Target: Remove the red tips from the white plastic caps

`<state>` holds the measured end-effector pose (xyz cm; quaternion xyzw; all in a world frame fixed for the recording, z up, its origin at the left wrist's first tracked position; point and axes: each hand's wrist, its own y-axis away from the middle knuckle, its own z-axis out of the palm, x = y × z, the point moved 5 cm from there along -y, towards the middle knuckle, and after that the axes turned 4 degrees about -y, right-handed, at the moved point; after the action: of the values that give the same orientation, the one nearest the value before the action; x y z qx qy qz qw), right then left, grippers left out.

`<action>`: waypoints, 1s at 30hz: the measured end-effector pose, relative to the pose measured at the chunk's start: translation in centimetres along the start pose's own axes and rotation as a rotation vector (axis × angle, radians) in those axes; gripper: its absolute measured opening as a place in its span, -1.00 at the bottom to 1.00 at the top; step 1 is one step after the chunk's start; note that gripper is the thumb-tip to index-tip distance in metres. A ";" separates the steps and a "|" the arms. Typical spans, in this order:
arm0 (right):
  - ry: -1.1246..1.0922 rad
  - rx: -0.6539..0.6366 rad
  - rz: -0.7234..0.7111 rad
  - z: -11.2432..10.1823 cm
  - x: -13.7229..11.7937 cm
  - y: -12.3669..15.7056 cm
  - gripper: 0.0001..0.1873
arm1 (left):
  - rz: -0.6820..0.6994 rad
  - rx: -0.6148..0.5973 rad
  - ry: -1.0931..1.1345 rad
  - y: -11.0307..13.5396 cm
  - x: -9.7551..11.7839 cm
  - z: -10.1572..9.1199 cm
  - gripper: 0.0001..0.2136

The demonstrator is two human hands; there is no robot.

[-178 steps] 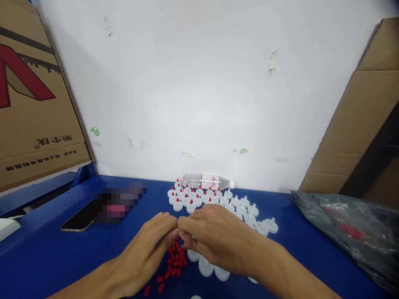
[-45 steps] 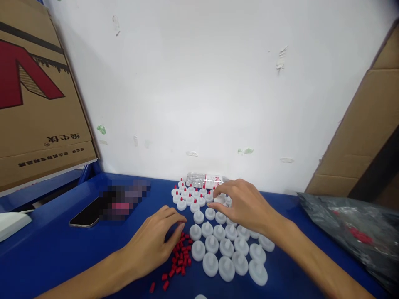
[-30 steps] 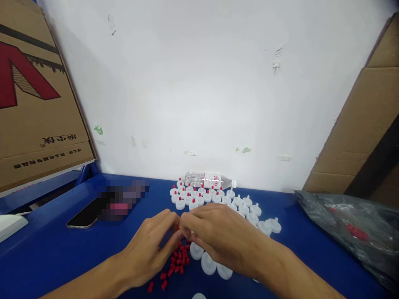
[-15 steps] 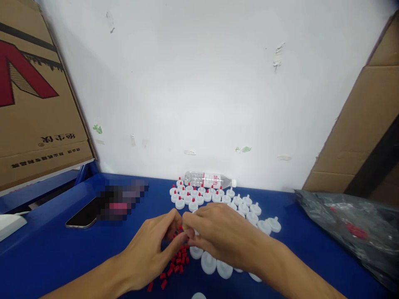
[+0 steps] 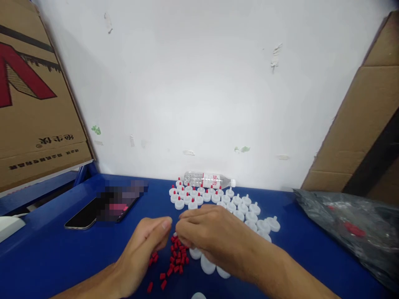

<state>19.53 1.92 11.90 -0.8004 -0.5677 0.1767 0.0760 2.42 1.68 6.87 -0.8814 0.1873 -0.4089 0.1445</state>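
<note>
My left hand (image 5: 141, 253) is closed, thumb pressed against curled fingers, above the left side of a pile of small red caps (image 5: 178, 258). Just right of it and slightly apart, my right hand (image 5: 212, 234) is also closed, its fingertips turned down and out of sight. Whatever either hand may hold is hidden. Beyond the hands stand several white round lids with red-tipped spouts (image 5: 198, 199). White lids with bare spouts (image 5: 246, 200) spread to the right, and others, such as a white lid (image 5: 208, 264), lie partly under my right hand and forearm.
A clear plastic bottle (image 5: 208, 180) lies against the white wall. Two phones, one a dark phone (image 5: 82, 216), are on the left of the blue table (image 5: 102, 249). A grey plastic bag (image 5: 349, 232) with red pieces lies at right. Cardboard (image 5: 40, 104) stands at left.
My hands have moved apart; they were touching at the fingertips above the red caps. My left hand has shifted left and its thumb now lies up against its fingers.
</note>
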 end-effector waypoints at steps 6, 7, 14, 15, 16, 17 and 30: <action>0.062 0.194 0.202 -1.1 4.5 1.3 -0.76 | -0.118 0.088 0.335 -1.7 -0.4 -1.4 -0.50; 0.060 0.225 0.241 -1.4 5.3 1.5 -0.80 | -0.119 0.061 0.322 -1.9 -0.3 -1.2 -0.53; 0.069 0.251 0.378 -1.8 8.4 2.6 -0.60 | -0.103 -0.155 0.070 -1.8 -0.1 0.7 -0.64; 0.069 0.233 0.382 -1.6 8.7 2.7 -0.56 | -0.101 -0.161 0.029 -1.8 -0.1 0.7 -0.65; 0.069 0.214 0.386 -1.4 8.9 2.8 -0.54 | -0.100 -0.160 -0.005 -1.8 -0.1 0.7 -0.65; 0.071 0.195 0.390 -1.2 9.2 2.9 -0.52 | -0.099 -0.156 -0.032 -1.8 0.0 0.7 -0.66; 0.111 0.059 0.399 0.3 10.0 3.5 -0.55 | -0.002 -0.133 -0.150 -1.8 -0.1 1.0 -0.72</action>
<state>25.45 10.04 8.56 -0.9029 -0.3875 0.1604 0.0942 3.53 3.42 6.95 -0.9173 0.2016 -0.3288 0.0990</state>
